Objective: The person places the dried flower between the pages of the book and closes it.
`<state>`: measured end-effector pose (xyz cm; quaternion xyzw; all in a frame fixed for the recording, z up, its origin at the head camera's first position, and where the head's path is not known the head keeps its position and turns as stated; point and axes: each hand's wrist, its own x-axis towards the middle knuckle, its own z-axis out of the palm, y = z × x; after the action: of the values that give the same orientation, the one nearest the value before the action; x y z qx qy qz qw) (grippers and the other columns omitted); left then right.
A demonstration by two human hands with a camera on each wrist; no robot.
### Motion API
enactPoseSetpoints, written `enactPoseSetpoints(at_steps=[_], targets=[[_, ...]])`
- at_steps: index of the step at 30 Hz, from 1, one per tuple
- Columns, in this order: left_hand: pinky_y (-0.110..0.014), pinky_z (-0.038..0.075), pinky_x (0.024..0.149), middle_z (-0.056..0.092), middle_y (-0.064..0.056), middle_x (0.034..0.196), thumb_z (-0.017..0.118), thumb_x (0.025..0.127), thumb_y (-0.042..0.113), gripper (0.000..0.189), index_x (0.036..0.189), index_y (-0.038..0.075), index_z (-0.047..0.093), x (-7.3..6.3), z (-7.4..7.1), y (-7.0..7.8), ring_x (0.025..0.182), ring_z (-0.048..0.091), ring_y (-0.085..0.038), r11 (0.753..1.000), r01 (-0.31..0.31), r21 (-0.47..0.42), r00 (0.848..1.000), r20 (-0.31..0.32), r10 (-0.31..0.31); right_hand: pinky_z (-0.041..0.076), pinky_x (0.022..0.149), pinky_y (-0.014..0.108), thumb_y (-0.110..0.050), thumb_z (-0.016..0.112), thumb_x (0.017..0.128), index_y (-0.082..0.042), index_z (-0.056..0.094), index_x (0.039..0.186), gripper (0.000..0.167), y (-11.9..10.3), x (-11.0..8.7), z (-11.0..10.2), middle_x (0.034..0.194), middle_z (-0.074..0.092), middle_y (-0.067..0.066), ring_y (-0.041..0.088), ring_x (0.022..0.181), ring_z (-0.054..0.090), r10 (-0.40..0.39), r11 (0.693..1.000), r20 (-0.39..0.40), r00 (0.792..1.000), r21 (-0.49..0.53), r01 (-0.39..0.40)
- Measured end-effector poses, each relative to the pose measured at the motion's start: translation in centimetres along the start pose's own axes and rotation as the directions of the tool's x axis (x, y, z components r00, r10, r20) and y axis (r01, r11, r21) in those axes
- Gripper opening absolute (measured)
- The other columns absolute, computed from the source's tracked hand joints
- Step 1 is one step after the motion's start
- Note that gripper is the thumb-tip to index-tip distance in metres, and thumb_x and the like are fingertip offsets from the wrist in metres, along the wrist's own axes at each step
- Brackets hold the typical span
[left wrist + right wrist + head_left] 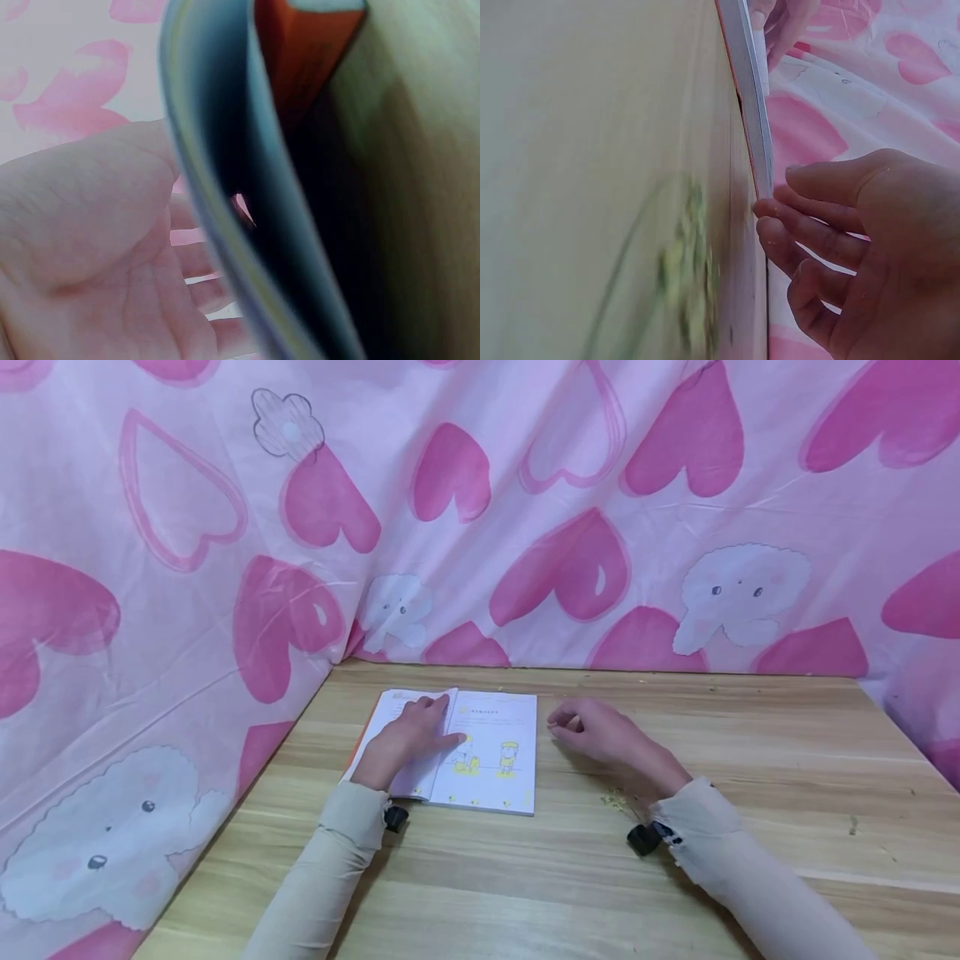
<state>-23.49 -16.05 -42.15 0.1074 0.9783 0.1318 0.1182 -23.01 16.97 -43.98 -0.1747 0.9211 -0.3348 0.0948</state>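
An open book (491, 789) lies on the wooden table, its right page printed with yellow-and-white cartoon figures. My left hand (408, 735) rests across the left page near the spine, fingers extended and the thumb reaching over the right page. In the left wrist view, curved page edges (259, 292) stand close beside my palm (97, 232), hiding part of the fingers. Just right of the book, my right hand (603, 731) hovers with loosely bent fingers. The right wrist view shows nothing between the fingers of that hand (885, 232), with the book's edge (754, 97) beyond the fingertips.
A small dried plant sprig (617, 799) lies on the table (480, 885) near my right wrist. Pink heart-patterned cloth (450, 560) hangs along the table's back and left side. Each wrist carries a small black camera.
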Motion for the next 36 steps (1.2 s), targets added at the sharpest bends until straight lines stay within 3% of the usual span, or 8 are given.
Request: enactPoseSetpoints(at_steps=[6,11,17,23,27,36], targets=[[-0.062,0.045,0.120,0.044,-0.024,0.165,0.070,0.103,0.051,0.089,0.172,0.013,0.028,0.1,-0.1,0.1,0.149,0.044,-0.042,1.000,-0.006,-0.004,1.000,-0.002,0.006,0.058,0.086,0.036,-0.020,0.073,0.104,-0.018,0.081,0.112,0.011,1.0,-2.3,-1.5,0.102,0.076,-0.002,0.017,0.096,0.067,-0.033,0.999,0.068,0.997,-0.027,0.035],[-0.063,0.044,0.120,0.041,-0.024,0.168,0.069,0.104,0.051,0.089,0.172,0.014,0.027,0.2,-0.3,0.5,0.152,0.041,-0.042,1.000,0.027,0.003,1.000,0.010,-0.027,0.056,0.079,0.029,-0.016,0.077,0.101,-0.015,0.079,0.100,0.002,1.9,-4.2,-2.7,0.091,0.072,-0.004,0.014,0.087,0.064,-0.118,0.991,0.143,0.983,-0.040,0.125],[-0.062,0.045,0.119,0.041,-0.023,0.167,0.070,0.104,0.051,0.089,0.172,0.014,0.027,0.2,-0.2,0.7,0.151,0.042,-0.042,0.999,0.043,0.018,0.999,0.012,-0.043,0.049,0.067,0.023,-0.022,0.082,0.097,-0.016,0.075,0.091,0.011,2.6,-5.9,-3.9,0.081,0.065,-0.005,0.010,0.076,0.057,-0.135,0.990,0.261,0.956,-0.011,0.143],[-0.065,0.046,0.118,0.041,-0.024,0.166,0.069,0.104,0.052,0.088,0.172,0.013,0.028,0.2,-0.2,0.5,0.151,0.042,-0.043,0.999,0.044,0.026,0.999,0.011,-0.044,0.043,0.062,0.021,-0.029,0.086,0.094,-0.017,0.072,0.087,0.020,3.3,-6.7,-4.6,0.075,0.058,-0.007,0.005,0.069,0.052,-0.143,0.988,0.332,0.932,-0.007,0.155],[-0.066,0.045,0.118,0.042,-0.024,0.166,0.069,0.103,0.052,0.089,0.171,0.013,0.028,0.1,-0.2,0.4,0.151,0.042,-0.043,0.999,0.042,0.029,0.999,0.013,-0.042,0.044,0.063,0.021,-0.029,0.086,0.094,-0.017,0.071,0.088,0.020,3.3,-6.6,-4.5,0.076,0.060,-0.007,0.006,0.070,0.054,-0.130,0.990,0.341,0.931,-0.004,0.139],[-0.065,0.046,0.118,0.043,-0.025,0.165,0.069,0.104,0.051,0.087,0.171,0.013,0.029,0.0,0.0,0.2,0.150,0.043,-0.044,0.999,0.023,0.027,1.000,0.007,-0.023,0.050,0.071,0.024,-0.013,0.081,0.097,-0.015,0.075,0.093,0.008,2.1,-4.6,-3.5,0.084,0.065,-0.003,0.015,0.082,0.058,-0.103,0.992,0.241,0.965,-0.048,0.118]])
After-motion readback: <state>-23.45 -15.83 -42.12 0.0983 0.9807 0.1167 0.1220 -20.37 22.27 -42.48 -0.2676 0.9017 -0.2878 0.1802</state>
